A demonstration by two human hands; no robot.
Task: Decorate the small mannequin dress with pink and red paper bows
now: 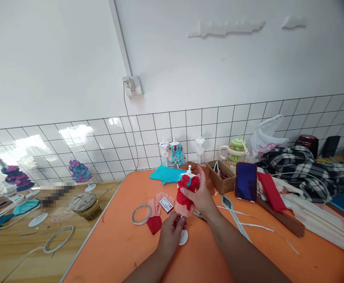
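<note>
A small white dress form (pixel 189 171) on a round white base (pixel 184 237) stands upright in front of me. It wears a red dress (pixel 181 198) with red rosettes at the chest, a bit of blue, and a pale pink fringed hem. My right hand (pixel 200 196) is closed round the dress at its right side, thumb across the front. Below the hem, the fingers of my left hand (pixel 172 230) pinch the hem's edge or the stand's pole; which one I cannot tell. Scissors (pixel 200 215) lie partly hidden behind my right wrist.
Left of the form lie pink cloth (pixel 152 206), a white card (pixel 166 204) and an embroidery-type hoop (pixel 141 214). Behind are blue cloth (pixel 164 174) and several other dress forms. To the right are a cardboard box (pixel 223 183), a phone (pixel 246 181), a jug (pixel 237 151) and fabric strips.
</note>
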